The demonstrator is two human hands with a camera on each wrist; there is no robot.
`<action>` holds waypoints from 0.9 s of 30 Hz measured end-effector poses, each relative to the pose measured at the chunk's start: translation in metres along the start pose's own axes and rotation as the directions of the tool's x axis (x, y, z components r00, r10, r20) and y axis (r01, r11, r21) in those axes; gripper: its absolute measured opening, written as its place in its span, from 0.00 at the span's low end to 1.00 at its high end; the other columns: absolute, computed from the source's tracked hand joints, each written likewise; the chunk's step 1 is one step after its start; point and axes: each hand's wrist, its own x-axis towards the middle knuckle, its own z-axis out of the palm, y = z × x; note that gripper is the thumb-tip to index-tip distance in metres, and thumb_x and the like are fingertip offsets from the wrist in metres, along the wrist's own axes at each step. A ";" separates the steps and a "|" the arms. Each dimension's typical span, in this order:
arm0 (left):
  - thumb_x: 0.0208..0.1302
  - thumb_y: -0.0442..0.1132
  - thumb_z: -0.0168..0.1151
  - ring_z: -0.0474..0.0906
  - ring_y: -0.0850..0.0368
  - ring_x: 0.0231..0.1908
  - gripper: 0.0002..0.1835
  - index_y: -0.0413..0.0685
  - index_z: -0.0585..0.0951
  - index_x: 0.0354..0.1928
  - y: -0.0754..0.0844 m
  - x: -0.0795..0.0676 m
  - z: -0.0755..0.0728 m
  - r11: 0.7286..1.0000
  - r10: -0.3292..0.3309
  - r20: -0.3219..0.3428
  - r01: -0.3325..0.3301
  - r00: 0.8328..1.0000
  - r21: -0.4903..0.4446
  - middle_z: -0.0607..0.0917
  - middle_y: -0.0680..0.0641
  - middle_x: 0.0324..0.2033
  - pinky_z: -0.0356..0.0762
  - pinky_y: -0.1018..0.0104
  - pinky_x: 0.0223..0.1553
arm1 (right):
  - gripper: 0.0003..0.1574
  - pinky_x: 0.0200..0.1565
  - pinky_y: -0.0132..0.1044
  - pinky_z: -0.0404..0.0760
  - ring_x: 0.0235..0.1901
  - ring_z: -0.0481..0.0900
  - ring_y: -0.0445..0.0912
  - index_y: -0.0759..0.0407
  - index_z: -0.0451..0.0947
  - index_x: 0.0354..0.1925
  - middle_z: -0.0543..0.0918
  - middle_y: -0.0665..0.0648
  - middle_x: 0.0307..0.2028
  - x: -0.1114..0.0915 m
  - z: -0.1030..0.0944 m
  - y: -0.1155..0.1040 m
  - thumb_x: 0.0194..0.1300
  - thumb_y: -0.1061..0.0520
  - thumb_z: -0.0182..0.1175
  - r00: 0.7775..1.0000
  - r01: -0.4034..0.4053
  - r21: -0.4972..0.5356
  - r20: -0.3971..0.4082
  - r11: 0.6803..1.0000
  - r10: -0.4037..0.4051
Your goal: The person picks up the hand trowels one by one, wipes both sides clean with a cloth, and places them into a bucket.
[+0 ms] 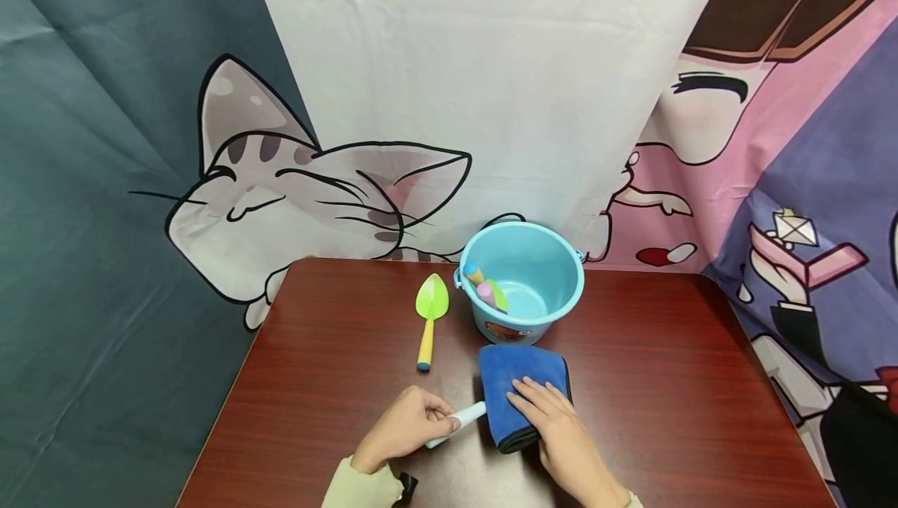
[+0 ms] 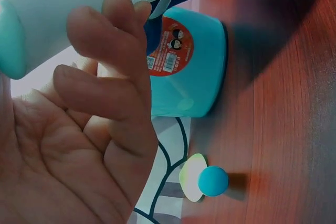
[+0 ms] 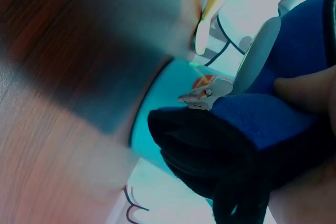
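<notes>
The left hand [image 1: 405, 426] pinches the pale handle [image 1: 470, 415] of a toy shovel between thumb and fingers. Its pale, flat blade [image 3: 258, 56] lies against a folded blue cloth [image 1: 507, 374] with black edging, which hides part of it in the head view. My right hand [image 1: 564, 438] grips the cloth, its fingers spread over the top and its thumb [image 3: 304, 90] pressed on the near side in the right wrist view. Directly behind the cloth stands a light blue bucket [image 1: 561, 290].
Left of the bucket lies a green toy trowel [image 1: 432, 299] with a yellow handle tipped in blue. Several small toy tools, one with a pink end [image 1: 486, 291], lean inside the bucket. A printed curtain [image 1: 449, 64] hangs behind the brown table [image 1: 302, 383].
</notes>
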 end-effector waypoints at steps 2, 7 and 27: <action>0.60 0.40 0.70 0.76 0.67 0.22 0.05 0.48 0.89 0.32 0.000 -0.001 0.000 1.000 -0.007 -0.001 0.007 1.000 -0.013 0.84 0.57 0.22 0.73 0.72 0.25 | 0.48 0.62 0.53 0.69 0.62 0.76 0.56 0.58 0.82 0.58 0.80 0.58 0.61 -0.001 -0.001 0.003 0.37 0.82 0.53 1.000 -0.016 -0.012 -0.015 1.000 0.016; 0.60 0.40 0.70 0.76 0.67 0.24 0.05 0.48 0.89 0.32 -0.004 -0.003 -0.002 0.999 -0.026 -0.001 0.025 1.000 -0.037 0.84 0.56 0.23 0.73 0.72 0.27 | 0.46 0.64 0.46 0.67 0.60 0.77 0.57 0.60 0.82 0.58 0.80 0.60 0.60 -0.002 -0.005 0.010 0.39 0.82 0.52 0.995 -0.050 -0.025 -0.087 0.998 0.048; 0.63 0.33 0.64 0.69 0.66 0.15 0.06 0.35 0.82 0.38 -0.011 -0.007 -0.005 0.967 -0.068 0.043 0.076 0.997 -0.241 0.85 0.48 0.20 0.66 0.74 0.18 | 0.48 0.63 0.23 0.56 0.58 0.77 0.61 0.62 0.80 0.59 0.80 0.61 0.59 -0.012 -0.031 0.034 0.36 0.83 0.55 0.934 -0.249 0.026 -0.259 0.968 0.247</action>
